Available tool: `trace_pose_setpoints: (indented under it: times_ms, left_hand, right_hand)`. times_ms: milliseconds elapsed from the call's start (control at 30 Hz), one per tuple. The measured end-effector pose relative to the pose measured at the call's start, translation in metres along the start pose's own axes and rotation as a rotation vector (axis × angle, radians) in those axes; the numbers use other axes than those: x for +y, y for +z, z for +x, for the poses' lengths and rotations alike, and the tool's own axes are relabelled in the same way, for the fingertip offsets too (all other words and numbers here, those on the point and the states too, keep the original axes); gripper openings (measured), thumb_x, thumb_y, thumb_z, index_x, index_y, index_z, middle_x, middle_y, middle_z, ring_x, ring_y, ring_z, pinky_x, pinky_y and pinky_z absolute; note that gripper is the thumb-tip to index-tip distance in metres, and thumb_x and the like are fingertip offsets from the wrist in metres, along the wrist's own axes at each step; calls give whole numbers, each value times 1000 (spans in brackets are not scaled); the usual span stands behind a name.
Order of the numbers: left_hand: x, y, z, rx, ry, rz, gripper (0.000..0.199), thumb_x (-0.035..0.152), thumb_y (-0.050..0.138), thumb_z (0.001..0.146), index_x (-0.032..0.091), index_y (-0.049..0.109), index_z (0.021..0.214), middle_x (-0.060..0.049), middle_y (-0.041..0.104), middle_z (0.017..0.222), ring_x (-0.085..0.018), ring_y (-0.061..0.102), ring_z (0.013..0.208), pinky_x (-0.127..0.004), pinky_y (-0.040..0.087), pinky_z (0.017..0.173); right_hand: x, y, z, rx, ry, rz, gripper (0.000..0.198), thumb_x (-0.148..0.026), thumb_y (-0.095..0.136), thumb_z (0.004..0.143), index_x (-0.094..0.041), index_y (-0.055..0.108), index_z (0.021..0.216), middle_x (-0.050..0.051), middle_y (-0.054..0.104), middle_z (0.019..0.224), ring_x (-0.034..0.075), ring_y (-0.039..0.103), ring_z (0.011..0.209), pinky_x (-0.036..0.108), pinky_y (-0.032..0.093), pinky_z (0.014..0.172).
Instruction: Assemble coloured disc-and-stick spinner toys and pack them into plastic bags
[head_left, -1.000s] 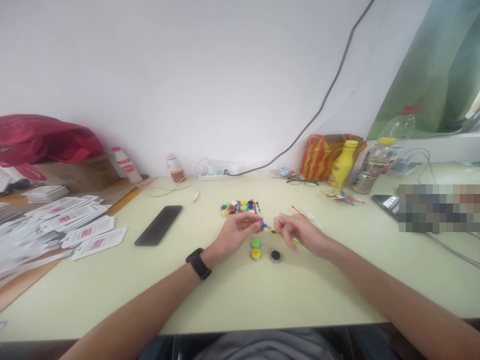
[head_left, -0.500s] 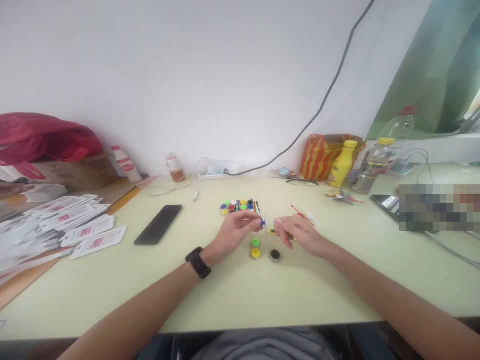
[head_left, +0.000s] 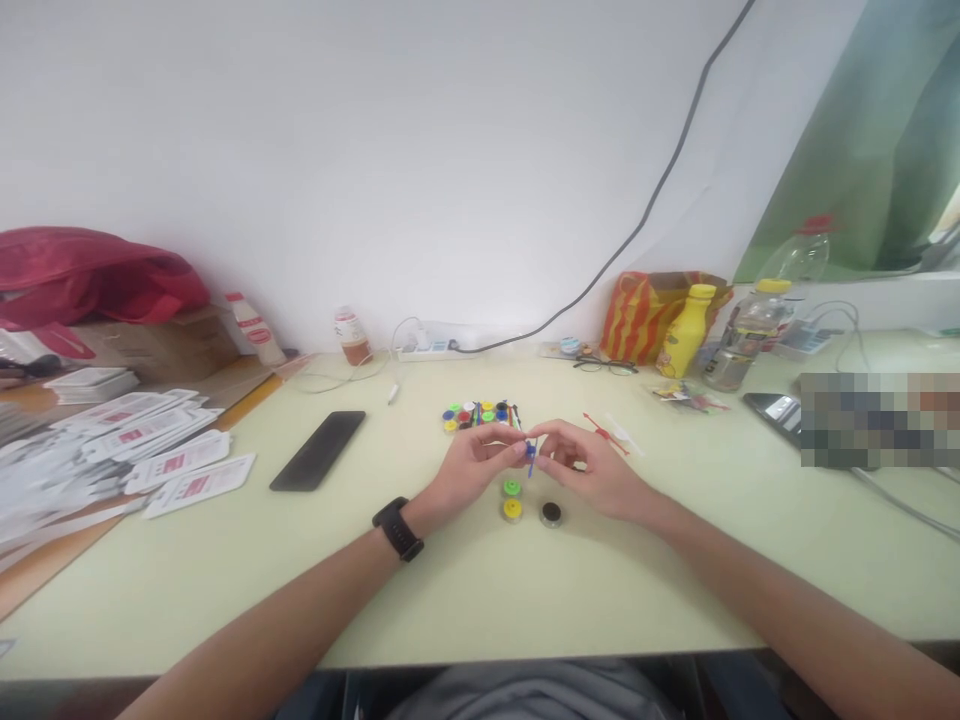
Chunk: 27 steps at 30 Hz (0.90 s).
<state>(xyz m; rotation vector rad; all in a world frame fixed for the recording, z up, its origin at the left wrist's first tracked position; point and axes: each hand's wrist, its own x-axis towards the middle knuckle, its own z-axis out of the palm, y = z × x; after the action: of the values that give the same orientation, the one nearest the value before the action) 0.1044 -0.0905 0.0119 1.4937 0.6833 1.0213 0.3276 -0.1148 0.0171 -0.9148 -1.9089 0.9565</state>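
Note:
Between my hands is a small blue plastic piece (head_left: 531,453) with a thin stick-like part pointing down. My left hand (head_left: 474,468), with a black watch on its wrist, pinches it between thumb and fingertips. From the other side, the thumb and forefinger of my right hand (head_left: 596,475) close on the same piece. Just below on the table stand a green-topped round piece (head_left: 512,488), a yellow-topped one (head_left: 512,509) and a black-topped one (head_left: 551,513). Behind my left hand lies a cluster of several coloured round pieces (head_left: 487,411), partly hidden, with thin coloured sticks beside them.
Right of my hands lie a thin red piece (head_left: 604,433) and a white one (head_left: 621,437). A black phone (head_left: 319,452) is to the left, past it several white tags (head_left: 172,462). Glasses (head_left: 606,366), a striped bag (head_left: 634,318) and bottles (head_left: 686,330) stand along the back.
My right hand has come left and its thumb and forefinger now meet the blue piece at my left fingertips. My left hand has hardly moved.

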Motion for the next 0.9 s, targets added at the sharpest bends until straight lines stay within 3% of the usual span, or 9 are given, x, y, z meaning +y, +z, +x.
trace_pose_setpoints:
  times_ms: [100,233,300,367,400,467,533,667,900]
  left_hand:
    - [-2,-1,0,26,1,-7,29,35,82,88,14,75,106,-10,73,108,-24,72,99,-41,60,93]
    - [-2,-1,1,47,-7,-25,30,36,83,87,14,75,107,-9,74,105,-23,73,95,-42,60,94]
    - [-1,0,1,52,-11,-26,31,36,84,86,14,76,106,-9,74,102,-22,73,93,-40,60,93]
    - [0,1,1,57,-8,-25,31,36,85,85,13,76,104,-9,74,101,-21,73,92,-37,60,90]
    - [0,1,1,60,-7,-25,31,36,85,85,13,76,103,-9,74,100,-21,73,91,-37,60,89]
    - [0,2,1,65,-5,-22,32,37,85,85,12,75,103,-9,75,99,-21,73,90,-36,60,88]
    - [0,1,1,67,-6,-12,32,37,85,85,13,75,104,-9,74,99,-21,73,89,-36,60,88]
    - [-2,1,1,57,3,-8,32,37,84,86,13,75,106,-9,74,101,-21,73,90,-37,60,88]
    - [1,2,0,11,3,-9,28,35,83,87,14,75,103,-9,72,104,-22,72,96,-38,60,91]
  right_hand:
    - [0,0,-1,34,-33,-13,36,-39,61,100,-29,55,135,0,64,88,14,53,66,28,46,61]
    - [3,1,-3,113,-53,17,72,-37,63,98,-34,24,159,-1,61,95,13,54,65,27,46,59]
    - [4,-1,-3,154,-64,21,67,-40,65,97,-34,32,155,0,60,101,12,55,65,27,47,60]
    - [3,-4,-2,128,-43,8,33,-47,61,99,-26,61,125,0,60,94,12,53,64,27,45,60]
    - [3,-6,-2,83,-14,10,31,-50,55,101,-22,67,99,0,58,83,12,50,61,28,43,59]
    - [2,-11,-1,-22,51,40,59,-56,43,106,-20,51,59,-1,45,59,12,40,53,30,38,56]
    - [2,-14,1,-64,69,84,68,-58,38,107,-20,38,50,-2,36,51,11,34,50,31,34,55]
    - [0,-11,3,11,41,158,49,-55,55,102,-20,50,68,-2,47,64,12,42,59,29,34,57]
    - [1,-2,1,44,-5,106,22,-40,70,96,-24,56,102,0,65,93,14,60,76,30,50,73]
